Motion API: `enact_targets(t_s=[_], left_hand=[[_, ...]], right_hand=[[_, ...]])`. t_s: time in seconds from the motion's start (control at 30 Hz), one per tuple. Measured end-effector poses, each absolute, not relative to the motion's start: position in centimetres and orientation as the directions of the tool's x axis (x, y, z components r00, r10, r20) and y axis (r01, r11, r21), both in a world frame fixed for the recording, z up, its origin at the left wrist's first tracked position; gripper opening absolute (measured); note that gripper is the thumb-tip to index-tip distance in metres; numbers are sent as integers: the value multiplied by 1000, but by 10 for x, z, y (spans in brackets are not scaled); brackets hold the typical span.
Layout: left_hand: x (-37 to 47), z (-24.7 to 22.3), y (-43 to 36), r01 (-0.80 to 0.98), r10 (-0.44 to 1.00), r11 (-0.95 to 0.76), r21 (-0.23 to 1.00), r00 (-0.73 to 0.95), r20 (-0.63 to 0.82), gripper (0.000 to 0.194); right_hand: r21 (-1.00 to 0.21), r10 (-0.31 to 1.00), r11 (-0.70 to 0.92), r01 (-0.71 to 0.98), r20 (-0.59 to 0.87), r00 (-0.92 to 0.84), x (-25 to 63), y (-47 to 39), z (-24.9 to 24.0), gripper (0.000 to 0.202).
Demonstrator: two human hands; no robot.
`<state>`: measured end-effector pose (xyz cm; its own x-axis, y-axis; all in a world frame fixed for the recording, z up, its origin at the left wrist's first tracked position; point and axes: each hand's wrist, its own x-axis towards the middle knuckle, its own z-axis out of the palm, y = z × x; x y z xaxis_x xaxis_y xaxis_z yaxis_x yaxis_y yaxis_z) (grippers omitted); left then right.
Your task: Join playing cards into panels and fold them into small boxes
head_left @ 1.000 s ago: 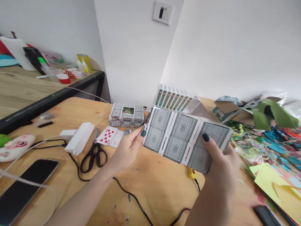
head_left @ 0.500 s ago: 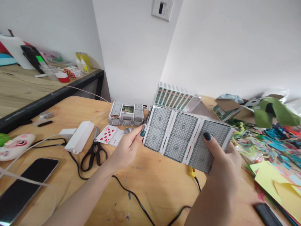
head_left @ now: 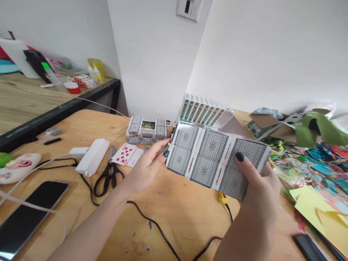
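Note:
A box made of playing cards, their grey patterned backs facing up, is held tilted above the table. My right hand is closed round its right end, thumb on top and fingers mostly hidden underneath. My left hand grips the left end near a corner, thumb and forefinger at its edge. Behind stands a similar box covered in cards with an opening in its top. Loose playing cards, the ten of hearts uppermost, lie beside my left hand, next to black-handled scissors.
A row of green-and-white card packs stands against the wall. A white power strip and phone lie left; a yellow-handled tool with a black cord sits below the box. Paper scraps cover the right.
My left hand's fingers have shifted slightly at the box's left end, the forefinger reaching a little higher. The box and my right hand stay almost where they were.

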<state>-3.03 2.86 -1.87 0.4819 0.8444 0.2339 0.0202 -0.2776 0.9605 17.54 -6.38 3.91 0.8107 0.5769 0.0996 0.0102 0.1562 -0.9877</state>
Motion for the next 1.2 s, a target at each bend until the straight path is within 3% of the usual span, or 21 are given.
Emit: enact_targets(t_s=[0.3, 0.6, 0.87, 1.2], left_hand=[[-42, -12, 32, -2, 810, -196, 981, 563, 163, 42], [-54, -4, 31, 149, 793, -231, 962, 602, 97, 37], [-53, 1, 36, -69, 785, -35, 997, 615, 71, 35], [-48, -4, 39, -157, 786, 34, 987, 615, 71, 31]], right_hand=[[-991, 602, 136, 5, 87, 794, 173, -65, 40, 39], [-990, 628, 138, 19, 102, 772, 174, -66, 38, 44], [-982, 644, 176, 72, 170, 746, 177, -67, 36, 43], [-992, 619, 126, 23, 97, 780, 179, -68, 39, 44]])
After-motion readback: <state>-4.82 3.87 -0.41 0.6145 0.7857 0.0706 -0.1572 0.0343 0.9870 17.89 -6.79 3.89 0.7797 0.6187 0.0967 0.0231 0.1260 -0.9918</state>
